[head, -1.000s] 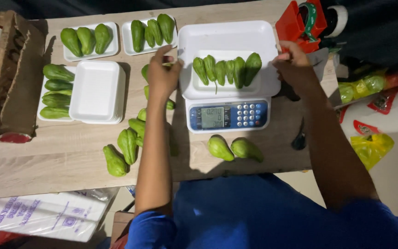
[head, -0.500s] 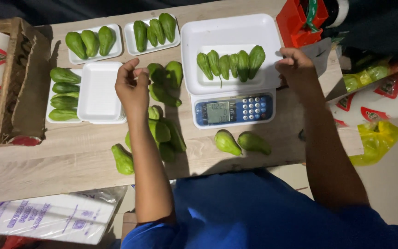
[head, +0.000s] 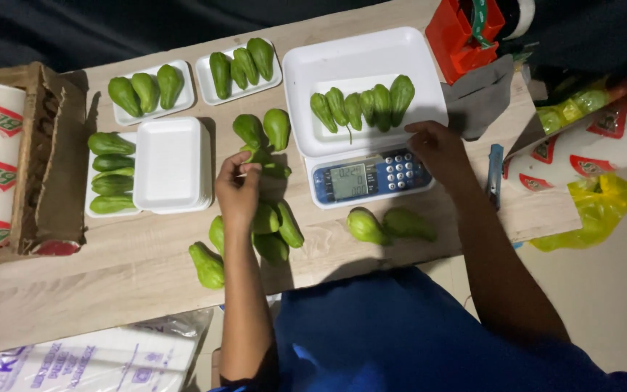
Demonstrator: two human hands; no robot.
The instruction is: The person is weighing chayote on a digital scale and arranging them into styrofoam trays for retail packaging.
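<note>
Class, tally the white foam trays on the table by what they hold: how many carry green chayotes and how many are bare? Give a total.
Trays holding chayotes: 4, one on the scale, two at the back, one at left.
Bare trays: 1, the stack beside the left hand.
Total: 5

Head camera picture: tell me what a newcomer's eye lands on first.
The white tray on the digital scale at centre right, carrying a row of green chayotes, stands out first. The right hand rests at the scale's edge, while the left hand reaches into the loose pile of chayotes mid-table. Left of them sits an empty white tray.
</note>
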